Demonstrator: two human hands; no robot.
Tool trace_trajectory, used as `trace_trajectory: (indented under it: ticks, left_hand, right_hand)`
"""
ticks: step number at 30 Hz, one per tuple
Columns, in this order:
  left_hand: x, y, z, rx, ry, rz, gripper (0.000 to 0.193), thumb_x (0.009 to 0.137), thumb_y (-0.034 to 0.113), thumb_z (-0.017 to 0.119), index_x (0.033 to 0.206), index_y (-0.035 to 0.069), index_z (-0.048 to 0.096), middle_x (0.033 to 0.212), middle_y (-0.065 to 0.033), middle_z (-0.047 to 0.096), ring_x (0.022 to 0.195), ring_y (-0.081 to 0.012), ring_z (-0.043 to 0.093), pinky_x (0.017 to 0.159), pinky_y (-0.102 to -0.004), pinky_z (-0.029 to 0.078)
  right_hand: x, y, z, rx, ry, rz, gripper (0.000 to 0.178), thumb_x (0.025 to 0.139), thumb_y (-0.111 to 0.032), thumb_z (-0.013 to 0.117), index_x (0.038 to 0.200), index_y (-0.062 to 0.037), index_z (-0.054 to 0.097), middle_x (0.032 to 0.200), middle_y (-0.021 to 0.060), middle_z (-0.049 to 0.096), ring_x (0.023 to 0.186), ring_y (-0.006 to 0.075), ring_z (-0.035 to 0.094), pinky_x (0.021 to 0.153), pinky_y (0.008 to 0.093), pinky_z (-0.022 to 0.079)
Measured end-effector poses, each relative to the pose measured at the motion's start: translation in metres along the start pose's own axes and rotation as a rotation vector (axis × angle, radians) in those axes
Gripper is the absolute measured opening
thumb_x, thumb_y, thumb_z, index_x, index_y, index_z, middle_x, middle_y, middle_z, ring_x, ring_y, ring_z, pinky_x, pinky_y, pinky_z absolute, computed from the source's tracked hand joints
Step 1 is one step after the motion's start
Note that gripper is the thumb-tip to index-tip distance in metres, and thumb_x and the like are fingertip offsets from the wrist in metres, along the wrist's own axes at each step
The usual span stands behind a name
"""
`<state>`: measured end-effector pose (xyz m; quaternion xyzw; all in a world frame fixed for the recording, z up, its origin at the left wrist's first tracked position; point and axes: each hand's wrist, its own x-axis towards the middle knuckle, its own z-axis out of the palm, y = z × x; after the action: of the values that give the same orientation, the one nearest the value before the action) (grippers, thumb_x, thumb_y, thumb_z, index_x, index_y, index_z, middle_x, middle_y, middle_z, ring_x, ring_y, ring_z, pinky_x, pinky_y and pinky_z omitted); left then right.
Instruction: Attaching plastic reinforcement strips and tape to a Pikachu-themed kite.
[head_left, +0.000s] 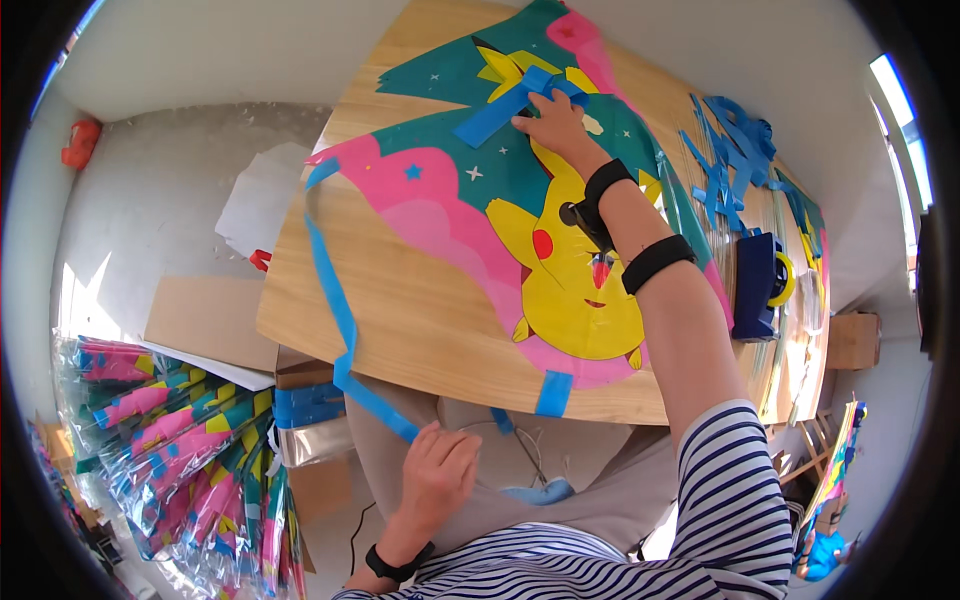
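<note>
A plastic kite sheet (480,230), printed with a yellow cartoon animal on green and pink, lies spread on the wooden table. At its far part, my right hand (560,125) is closed on a wide blue strip (490,118) that crosses the sheet. A long narrow blue ribbon (330,285) starts at the sheet's left corner, runs down over the table's near edge and ends at my left hand (440,470). That hand is closed on the ribbon above my lap. Another short blue piece (554,394) hangs at the sheet's near edge.
On the table's right lie a heap of blue strips (740,150), clear thin rods and a dark blue tape dispenser (757,285) with a yellow core. Left of my legs are a pile of bagged colourful kites (170,440) and a cardboard box (215,325). White paper (265,200) is beyond.
</note>
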<state>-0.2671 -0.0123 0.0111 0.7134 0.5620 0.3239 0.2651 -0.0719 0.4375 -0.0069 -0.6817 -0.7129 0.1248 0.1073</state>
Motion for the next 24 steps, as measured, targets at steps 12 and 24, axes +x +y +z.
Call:
trace_trajectory:
  ticks: [12,24]
  left_hand:
    - [0.046,0.01,0.011,-0.988,0.066,-0.568,0.033,0.091,0.013,0.072,0.118,-0.004,0.064,0.114,-0.0117,0.069,0.106,-0.0229,0.066,0.097,-0.0362,0.05]
    - [0.027,0.038,0.036,-1.354,-0.056,-0.615,0.036,0.097,0.023,0.064,0.122,-0.003,0.062,0.106,-0.0109,0.069,0.097,-0.018,0.066,0.088,-0.0342,0.054]
  right_hand:
    - [-0.253,-0.006,-0.057,1.083,-0.269,-0.056,0.016,0.087,-0.008,0.072,0.099,0.0021,0.072,0.102,0.0053,0.07,0.092,0.0109,0.063,0.083,0.0274,0.05]
    - [-0.498,0.041,-0.071,1.011,-0.477,0.031,0.021,0.082,0.004,0.069,0.102,0.0003,0.063,0.089,0.005,0.063,0.085,0.0141,0.059,0.078,0.0308,0.05]
